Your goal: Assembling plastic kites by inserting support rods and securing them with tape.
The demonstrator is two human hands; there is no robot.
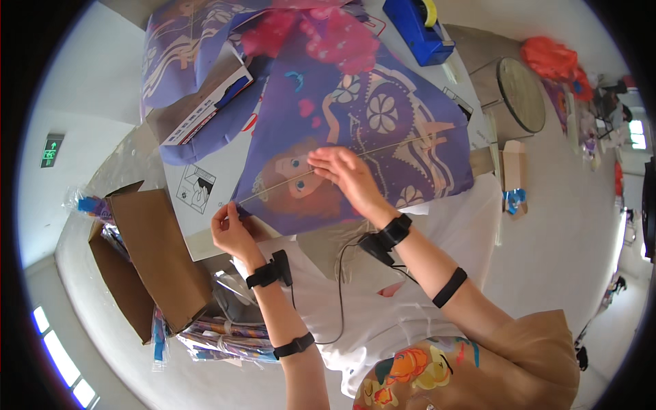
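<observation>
A large purple printed fabric sheet with a cartoon princess on it lies across the work surface. Along it runs a thin pale line, a rod or a seam; I cannot tell which. My left hand pinches the sheet's near left corner, where the line ends. Stretched out over the middle of the sheet, my right hand lies nearly flat across the line with its fingers extended and nothing in them. Black straps with small devices sit on both wrists.
A blue tape dispenser stands at the far edge. Near the left side are a printed carton and more purple fabric. On the floor are an open cardboard box, wrapped bundles, a round stool and a small box.
</observation>
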